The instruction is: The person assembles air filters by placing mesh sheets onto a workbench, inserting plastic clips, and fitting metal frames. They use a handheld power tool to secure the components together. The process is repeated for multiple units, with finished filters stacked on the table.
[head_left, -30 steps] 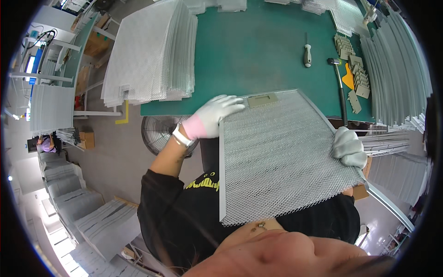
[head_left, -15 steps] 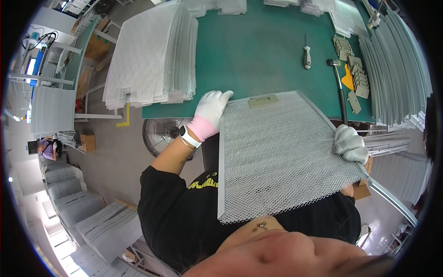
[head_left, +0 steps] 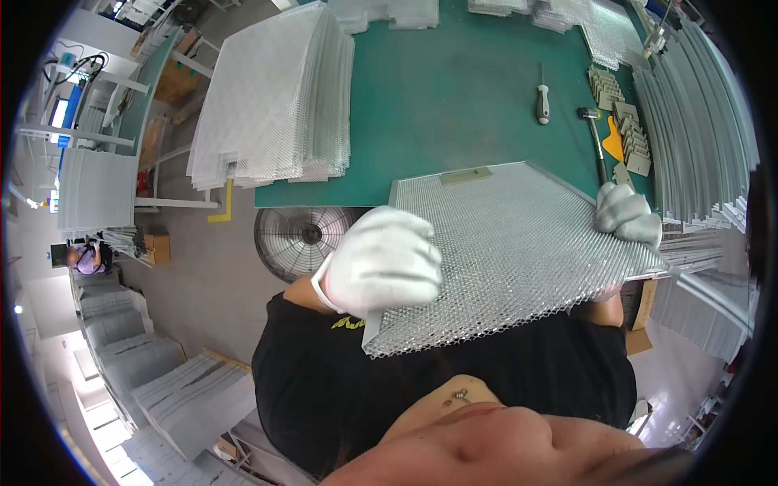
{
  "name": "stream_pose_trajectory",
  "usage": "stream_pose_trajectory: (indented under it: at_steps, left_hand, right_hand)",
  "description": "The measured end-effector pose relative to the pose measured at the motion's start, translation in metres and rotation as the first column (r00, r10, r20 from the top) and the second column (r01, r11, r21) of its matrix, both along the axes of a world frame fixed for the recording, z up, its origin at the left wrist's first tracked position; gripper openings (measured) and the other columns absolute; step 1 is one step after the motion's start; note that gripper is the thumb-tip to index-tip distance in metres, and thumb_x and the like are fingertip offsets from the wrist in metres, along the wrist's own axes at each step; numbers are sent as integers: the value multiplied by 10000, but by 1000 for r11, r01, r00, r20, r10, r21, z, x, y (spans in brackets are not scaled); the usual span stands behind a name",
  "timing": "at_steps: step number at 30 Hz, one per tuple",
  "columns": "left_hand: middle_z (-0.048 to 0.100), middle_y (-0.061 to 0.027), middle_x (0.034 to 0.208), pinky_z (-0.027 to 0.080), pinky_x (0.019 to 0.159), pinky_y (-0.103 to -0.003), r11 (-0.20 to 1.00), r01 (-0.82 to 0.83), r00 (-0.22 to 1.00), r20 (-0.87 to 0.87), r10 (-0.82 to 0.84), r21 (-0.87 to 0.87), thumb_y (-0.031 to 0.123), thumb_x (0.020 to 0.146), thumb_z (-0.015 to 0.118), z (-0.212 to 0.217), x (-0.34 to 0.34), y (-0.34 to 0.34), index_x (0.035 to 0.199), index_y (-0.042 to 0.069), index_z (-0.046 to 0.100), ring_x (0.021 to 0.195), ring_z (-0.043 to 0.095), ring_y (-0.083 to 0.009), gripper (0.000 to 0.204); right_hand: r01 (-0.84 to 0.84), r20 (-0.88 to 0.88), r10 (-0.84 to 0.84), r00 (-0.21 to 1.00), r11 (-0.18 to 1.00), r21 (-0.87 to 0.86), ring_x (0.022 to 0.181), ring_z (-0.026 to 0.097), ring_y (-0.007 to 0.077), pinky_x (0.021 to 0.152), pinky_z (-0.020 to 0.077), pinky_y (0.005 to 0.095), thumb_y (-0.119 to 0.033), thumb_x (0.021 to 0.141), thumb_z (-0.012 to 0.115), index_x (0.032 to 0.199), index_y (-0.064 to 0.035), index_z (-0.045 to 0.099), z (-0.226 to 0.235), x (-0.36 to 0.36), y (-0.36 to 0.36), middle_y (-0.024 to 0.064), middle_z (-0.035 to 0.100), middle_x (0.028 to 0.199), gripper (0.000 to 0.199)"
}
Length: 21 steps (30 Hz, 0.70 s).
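Observation:
A silver mesh filter panel (head_left: 494, 251) slants from the green table's front edge toward my body. Thin metal frame strips run along its left, far and right sides, and a beige plate (head_left: 466, 176) sits on the far edge. My left hand (head_left: 385, 263), white-gloved and slightly blurred, curls over the left edge near the close corner. My right hand (head_left: 628, 215), also gloved, is closed round the right edge; its fingertips are partly hidden. From the near right corner a metal strip (head_left: 713, 300) juts outward. The panel's near edge shows bare mesh.
On the green table (head_left: 462, 89) stand a stack of mesh sheets (head_left: 259, 97) at left, a screwdriver (head_left: 542, 104), a hammer (head_left: 596, 134), an orange scraper-like piece (head_left: 612, 139) and beige plates (head_left: 632, 142). Metal strips (head_left: 689, 121) line the right. A floor fan (head_left: 304, 243) stands below.
My left hand has come from the panel's far left corner down its left edge toward me. My right hand has shifted slightly away and right. The panel's near edge has risen a little.

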<state>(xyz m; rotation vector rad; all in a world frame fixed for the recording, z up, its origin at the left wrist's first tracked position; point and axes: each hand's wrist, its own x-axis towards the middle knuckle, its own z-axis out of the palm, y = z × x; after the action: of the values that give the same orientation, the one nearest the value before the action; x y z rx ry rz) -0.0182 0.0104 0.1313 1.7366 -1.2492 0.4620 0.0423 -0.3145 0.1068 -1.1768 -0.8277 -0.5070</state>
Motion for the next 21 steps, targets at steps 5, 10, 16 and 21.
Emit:
stream_pose_trajectory:
  at_steps: [5, 10, 16, 21]
  left_hand:
    - [710, -72, 873, 536, 855, -460, 987, -138, 990, -23, 137, -82, 231, 808, 732, 9, 15, 10, 883, 52, 709, 854, 687, -256, 196]
    - [690, -124, 916, 550, 791, -396, 802, -307, 948, -88, 306, -513, 27, 776, 775, 3, 53, -11, 990, -27, 678, 849, 674, -258, 241]
    - [696, -132, 951, 521, 812, -311, 671, -460, 887, -340, 313, -581, -44, 767, 737, 7, 53, -17, 1012, -52, 669, 869, 665, -210, 255]
    - [701, -147, 939, 536, 831, -365, 687, -467, 884, -279, 374, -557, -44, 775, 717, 6, 52, -14, 1012, -54, 669, 826, 671, -236, 242]
  right_hand:
    - [350, 15, -350, 937, 933, -83, 803, 615, 200, 737, 537, 328, -209, 912, 717, 1329, -35, 452, -27, 16, 21, 128, 651, 984, 524]
    - [595, 110, -636, 764, 629, -500, 1345, 354, 407, 1153, 293, 528, -213, 572, 971, 1547, -10, -102, -131, 32, 63, 264, 243, 1497, 1464]
    - [677, 215, -716, 664, 455, -579, 1362, 248, 492, 1131, 252, 576, -270, 552, 989, 1552, -42, -127, -140, 50, 79, 337, 151, 1493, 1515]
    - [559, -12, -591, 807, 770, -306, 1336, 385, 397, 1066, 366, 543, -236, 606, 961, 1567, -53, 23, -126, 63, 58, 263, 220, 1541, 1355]
